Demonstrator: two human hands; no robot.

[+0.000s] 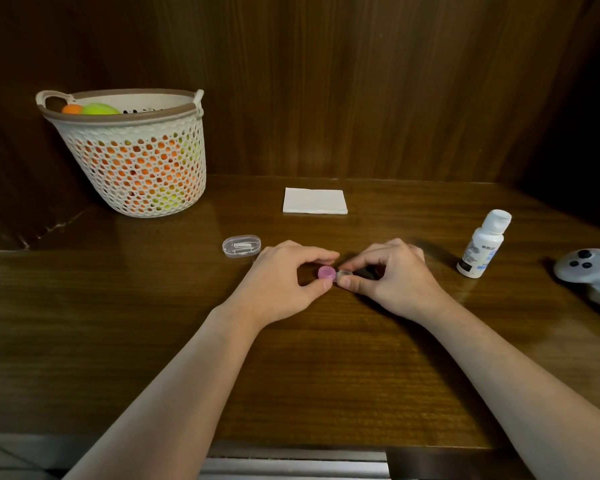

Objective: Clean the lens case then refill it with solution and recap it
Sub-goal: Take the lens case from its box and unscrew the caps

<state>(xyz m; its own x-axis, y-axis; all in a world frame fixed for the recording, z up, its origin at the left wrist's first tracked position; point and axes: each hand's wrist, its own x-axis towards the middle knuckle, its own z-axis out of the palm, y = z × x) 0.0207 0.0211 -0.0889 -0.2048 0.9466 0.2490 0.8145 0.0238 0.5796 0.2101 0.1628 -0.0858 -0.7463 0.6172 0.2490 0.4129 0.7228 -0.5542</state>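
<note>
While left hand [284, 277] pinches pink cap [326, 272], right hand [392, 275] grip closed on lens case [344, 274]

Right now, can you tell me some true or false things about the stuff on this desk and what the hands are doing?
1. Both hands are holding the small lens case. True: the left hand pinches the pink cap and the right hand grips the clear side.
2. The white bottle is lying on its side. False: it stands upright, right of the hands.
3. The basket has orange and green things in it. True.
4. The white napkin is crumpled into a ball. False: it lies flat and folded behind the hands.
5. The bottle's cap is off. False: it is on.
</note>
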